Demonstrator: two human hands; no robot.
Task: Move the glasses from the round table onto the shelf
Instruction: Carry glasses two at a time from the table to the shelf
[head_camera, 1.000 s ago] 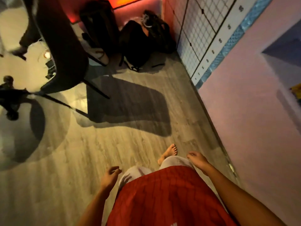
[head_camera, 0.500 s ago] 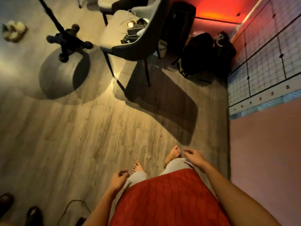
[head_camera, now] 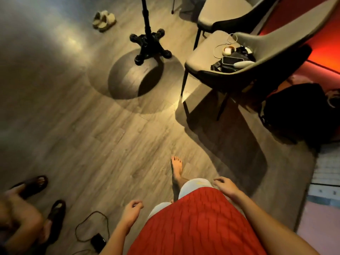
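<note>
Below head cam: wood floor, both hands empty. Left hand (head_camera: pixel 132 208) loosely curled, right hand (head_camera: pixel 225 185) relaxed, fingers spread; neither grips anything. Glasses, tabletop and shelf not in view. Step, est.: walking between stations, prob. toward the table pedestal base (head_camera: pixel 150 46). Next move needs: reach tabletop, locate a glass, grasp. Count: 2 chairs (head_camera: pixel 244 57), 1 pedestal, 1 sandal pair (head_camera: pixel 104 20), 1 bystander's 2 shoes (head_camera: pixel 36 184).

Floor (head_camera: pixel 103 137) — matt wood-grain planks; chair (head_camera: pixel 244 70) — smooth upholstery; shirt (head_camera: pixel 198 227) — ribbed cloth.
</note>
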